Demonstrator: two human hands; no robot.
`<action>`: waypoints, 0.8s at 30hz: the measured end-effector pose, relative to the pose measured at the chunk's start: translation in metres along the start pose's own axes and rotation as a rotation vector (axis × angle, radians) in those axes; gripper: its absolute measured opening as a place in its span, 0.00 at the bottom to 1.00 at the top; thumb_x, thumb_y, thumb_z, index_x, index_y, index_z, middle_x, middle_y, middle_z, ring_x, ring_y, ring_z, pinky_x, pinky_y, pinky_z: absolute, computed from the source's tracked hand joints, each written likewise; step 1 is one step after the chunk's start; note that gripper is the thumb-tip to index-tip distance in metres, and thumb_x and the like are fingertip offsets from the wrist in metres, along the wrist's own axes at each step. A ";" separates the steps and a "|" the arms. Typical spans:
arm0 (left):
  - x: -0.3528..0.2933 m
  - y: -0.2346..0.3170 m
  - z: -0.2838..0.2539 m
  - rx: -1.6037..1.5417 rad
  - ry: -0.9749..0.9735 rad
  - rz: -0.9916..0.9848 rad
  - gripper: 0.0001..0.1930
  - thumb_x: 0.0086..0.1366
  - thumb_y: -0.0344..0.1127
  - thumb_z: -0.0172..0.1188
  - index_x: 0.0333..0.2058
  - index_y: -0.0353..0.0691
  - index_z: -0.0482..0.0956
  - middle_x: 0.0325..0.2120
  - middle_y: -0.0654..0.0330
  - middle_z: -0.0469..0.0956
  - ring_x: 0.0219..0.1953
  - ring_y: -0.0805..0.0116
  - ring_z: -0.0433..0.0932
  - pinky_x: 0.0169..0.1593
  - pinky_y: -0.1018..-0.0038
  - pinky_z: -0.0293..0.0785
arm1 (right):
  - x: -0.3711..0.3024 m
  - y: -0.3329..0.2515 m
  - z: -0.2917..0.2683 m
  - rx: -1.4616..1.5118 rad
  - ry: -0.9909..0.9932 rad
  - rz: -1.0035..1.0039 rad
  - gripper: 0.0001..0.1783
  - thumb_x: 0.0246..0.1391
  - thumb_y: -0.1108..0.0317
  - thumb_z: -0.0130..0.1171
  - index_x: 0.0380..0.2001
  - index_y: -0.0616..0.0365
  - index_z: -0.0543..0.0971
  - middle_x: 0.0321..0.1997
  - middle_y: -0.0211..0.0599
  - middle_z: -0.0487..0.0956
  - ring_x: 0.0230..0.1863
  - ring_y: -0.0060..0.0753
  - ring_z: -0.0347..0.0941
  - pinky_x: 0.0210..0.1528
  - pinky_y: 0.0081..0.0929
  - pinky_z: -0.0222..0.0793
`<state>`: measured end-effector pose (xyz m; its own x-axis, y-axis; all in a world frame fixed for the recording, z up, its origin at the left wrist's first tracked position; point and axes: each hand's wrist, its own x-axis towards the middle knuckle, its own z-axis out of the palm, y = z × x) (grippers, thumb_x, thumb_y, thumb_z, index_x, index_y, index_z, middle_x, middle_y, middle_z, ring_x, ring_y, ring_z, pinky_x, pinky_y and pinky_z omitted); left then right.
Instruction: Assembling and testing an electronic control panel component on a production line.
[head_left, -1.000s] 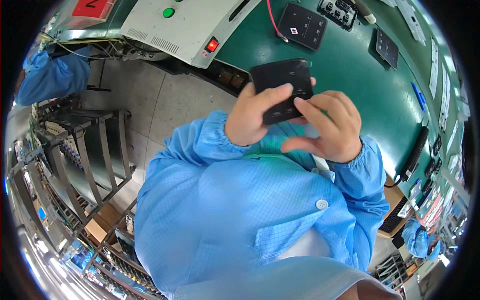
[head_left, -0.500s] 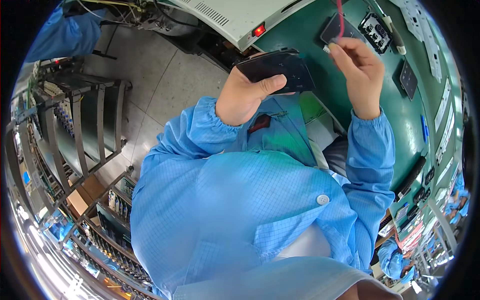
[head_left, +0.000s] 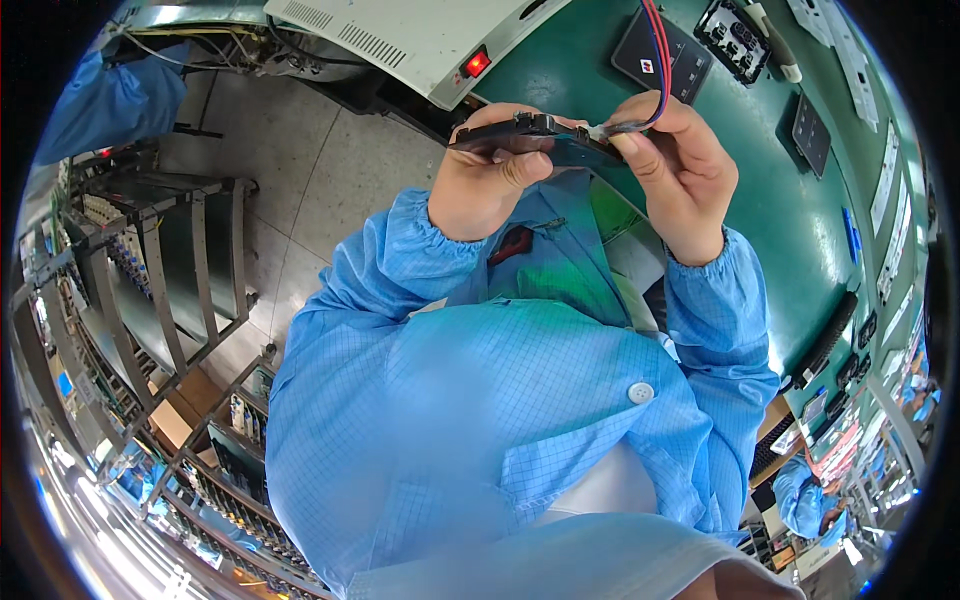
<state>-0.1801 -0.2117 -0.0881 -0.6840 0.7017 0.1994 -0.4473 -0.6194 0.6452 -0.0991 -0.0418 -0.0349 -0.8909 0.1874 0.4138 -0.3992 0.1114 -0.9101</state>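
Observation:
A flat black panel device (head_left: pixel 575 152) is tilted nearly edge-on in front of me, with my left hand (head_left: pixel 485 180) gripping its left end, thumb on the near side. At its right end, my right hand (head_left: pixel 680 170) pinches a cable (head_left: pixel 657 60) of red and dark blue wires. The cable's small pale connector (head_left: pixel 598 131) meets the edge of the panel between my hands; whether it is seated cannot be made out. From the fingers, the wires run up past the top of the picture.
On the green bench (head_left: pixel 770 240) lie a black panel (head_left: pixel 660 60), an opened black housing (head_left: pixel 733 40), a smaller panel (head_left: pixel 811 135) and a blue pen (head_left: pixel 850 235). A white machine with a lit red switch (head_left: pixel 476 64) stands at the top. Metal racks (head_left: pixel 150 260) are at left.
My right hand has moved left and down to the panel, bringing the cable against its edge. My left hand has turned the panel from showing its face to nearly edge-on.

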 end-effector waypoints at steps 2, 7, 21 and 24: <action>-0.003 0.000 -0.004 0.002 0.000 -0.024 0.20 0.57 0.26 0.65 0.49 0.36 0.71 0.45 0.49 0.78 0.49 0.61 0.76 0.53 0.68 0.72 | 0.000 0.002 -0.003 -0.050 -0.009 -0.038 0.09 0.56 0.80 0.55 0.41 0.68 0.72 0.38 0.42 0.76 0.38 0.28 0.71 0.41 0.24 0.70; 0.000 0.000 0.002 -0.021 -0.005 -0.025 0.20 0.57 0.26 0.64 0.48 0.37 0.72 0.44 0.50 0.78 0.48 0.63 0.76 0.52 0.67 0.73 | -0.002 0.004 -0.004 -0.089 0.010 -0.080 0.08 0.56 0.80 0.55 0.39 0.69 0.72 0.37 0.44 0.75 0.38 0.31 0.72 0.40 0.25 0.70; 0.000 0.006 0.014 0.001 0.136 -0.113 0.21 0.56 0.28 0.66 0.48 0.35 0.71 0.40 0.55 0.78 0.42 0.69 0.77 0.48 0.72 0.75 | 0.006 -0.003 -0.020 -0.239 -0.170 -0.043 0.08 0.54 0.82 0.56 0.39 0.70 0.75 0.39 0.41 0.76 0.39 0.28 0.72 0.41 0.21 0.68; 0.001 0.012 0.020 0.043 0.182 -0.144 0.22 0.57 0.29 0.66 0.49 0.33 0.68 0.41 0.56 0.77 0.43 0.71 0.76 0.48 0.74 0.75 | 0.003 -0.007 -0.017 -0.043 -0.101 0.203 0.10 0.56 0.80 0.56 0.42 0.69 0.74 0.40 0.37 0.77 0.41 0.23 0.71 0.43 0.20 0.67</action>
<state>-0.1748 -0.2117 -0.0652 -0.7096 0.7040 -0.0308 -0.5255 -0.4996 0.6887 -0.0951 -0.0253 -0.0264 -0.9701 0.1122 0.2153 -0.2015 0.1228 -0.9718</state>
